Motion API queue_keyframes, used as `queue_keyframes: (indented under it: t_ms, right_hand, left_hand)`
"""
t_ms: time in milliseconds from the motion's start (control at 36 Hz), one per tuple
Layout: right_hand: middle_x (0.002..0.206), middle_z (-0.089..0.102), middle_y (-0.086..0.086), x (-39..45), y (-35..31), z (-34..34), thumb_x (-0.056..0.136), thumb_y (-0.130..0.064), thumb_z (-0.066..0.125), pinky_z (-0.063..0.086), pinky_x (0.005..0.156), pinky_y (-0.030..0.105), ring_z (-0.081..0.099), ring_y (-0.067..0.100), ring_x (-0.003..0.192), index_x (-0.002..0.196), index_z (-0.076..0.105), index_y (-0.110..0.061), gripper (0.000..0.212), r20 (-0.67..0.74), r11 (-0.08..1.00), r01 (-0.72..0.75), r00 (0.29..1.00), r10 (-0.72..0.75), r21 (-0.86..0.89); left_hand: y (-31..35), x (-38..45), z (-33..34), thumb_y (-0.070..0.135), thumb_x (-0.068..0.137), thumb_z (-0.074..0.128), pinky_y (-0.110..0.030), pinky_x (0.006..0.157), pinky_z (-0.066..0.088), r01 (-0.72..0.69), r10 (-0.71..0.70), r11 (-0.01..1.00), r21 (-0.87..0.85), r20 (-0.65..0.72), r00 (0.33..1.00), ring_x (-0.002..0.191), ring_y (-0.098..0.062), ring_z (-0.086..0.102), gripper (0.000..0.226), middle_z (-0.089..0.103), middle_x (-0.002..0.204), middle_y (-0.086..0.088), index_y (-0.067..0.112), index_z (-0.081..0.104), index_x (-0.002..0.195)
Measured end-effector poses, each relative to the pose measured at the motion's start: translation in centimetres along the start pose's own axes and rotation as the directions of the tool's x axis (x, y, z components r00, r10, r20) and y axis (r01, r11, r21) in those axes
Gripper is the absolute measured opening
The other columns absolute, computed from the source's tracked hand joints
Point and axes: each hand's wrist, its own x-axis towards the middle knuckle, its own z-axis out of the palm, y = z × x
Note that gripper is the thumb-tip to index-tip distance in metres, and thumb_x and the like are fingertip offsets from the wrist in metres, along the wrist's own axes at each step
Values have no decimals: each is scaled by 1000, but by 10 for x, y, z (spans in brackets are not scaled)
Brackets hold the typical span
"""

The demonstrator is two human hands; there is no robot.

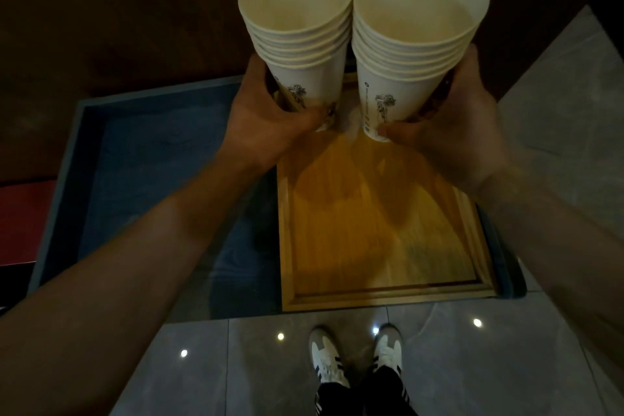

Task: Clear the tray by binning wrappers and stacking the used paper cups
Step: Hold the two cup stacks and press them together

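Note:
Two stacks of white paper cups are held up side by side above the far end of a wooden tray (pixel 378 223). My left hand (pixel 266 115) grips the left stack (pixel 300 37) near its base. The right stack (pixel 415 44) sits in my right hand (pixel 459 118), also gripped low. Each stack holds several nested cups with a small dark print on the side. Both top cups look empty. The tray's visible surface is bare wood; something pale shows between the two stack bases, too hidden to identify.
The tray rests on a blue-topped surface with a grey rim (pixel 64 179). A dark wooden wall rises behind. Grey glossy floor tiles (pixel 256 365) and my white shoes (pixel 327 361) are below. A red object (pixel 20 219) lies at the left edge.

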Motion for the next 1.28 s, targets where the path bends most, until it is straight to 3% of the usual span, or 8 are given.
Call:
queue_keyframes:
  t_ms: [139,250,417,611,750,1028,1222,1278]
  right_hand:
    - [151,34,-3,6,4,-11,59,-12,88,43,107,45,34,14,140,149,10,-25,120,169,995,-42,985,26,90]
    - [139,37,-19,12,5,-20,63,-8,86,45,99,20,33,4,134,149,6,-29,119,205,1000,-5,979,-1,31]
    - [131,40,-24,19,6,-22,63,-11,86,38,92,1,35,2,133,150,15,-22,113,262,1000,20,965,-22,8]
    - [141,44,-15,18,9,-21,63,-17,87,39,100,14,40,6,133,151,19,-22,111,227,998,53,973,-42,-43]
    - [126,40,-23,14,11,-15,64,-20,87,33,82,-8,35,-16,110,148,23,-23,106,145,995,50,989,-37,-83]
    - [121,41,-28,16,10,-10,63,-25,87,34,81,-8,37,-11,114,145,27,-24,102,105,993,45,994,-34,-108]
    - [144,35,-19,19,7,-20,59,-19,89,36,107,17,28,4,138,149,7,-30,123,220,999,25,975,-14,-47]
    - [149,36,-12,21,6,-22,60,-16,90,40,110,38,30,11,141,149,4,-34,125,252,1000,9,968,-3,-23]
  left_hand:
    - [6,-3,4,26,61,86,-26,105,46,10,-11,1000,-24,-22,1000,130,-7,45,109,44,141,-1,10,23,148]
    - [9,-4,9,29,60,88,-42,110,42,-8,6,1000,-24,-82,997,138,-20,35,117,33,147,-11,9,15,149]
    - [8,-4,12,2,67,86,-41,103,49,-19,8,995,-94,-118,993,129,-19,48,95,45,138,-13,8,24,139]
    - [6,-1,9,5,67,86,-18,94,49,-29,23,997,-69,-93,995,115,3,51,88,49,125,5,19,28,131]
    - [5,2,5,5,67,85,-10,89,47,-26,23,998,-58,-49,999,110,13,51,92,49,123,10,10,29,139]
    - [-3,5,1,-2,70,82,-8,88,47,-5,6,998,-55,15,1000,106,15,51,93,49,119,16,7,27,145]
    - [0,-1,5,0,69,85,-9,96,43,-27,27,998,-63,-3,1000,121,0,44,106,39,139,-1,8,15,148]
    - [0,-1,6,1,69,85,-8,95,43,-37,36,998,-56,-14,999,118,3,45,105,39,136,3,9,15,147]
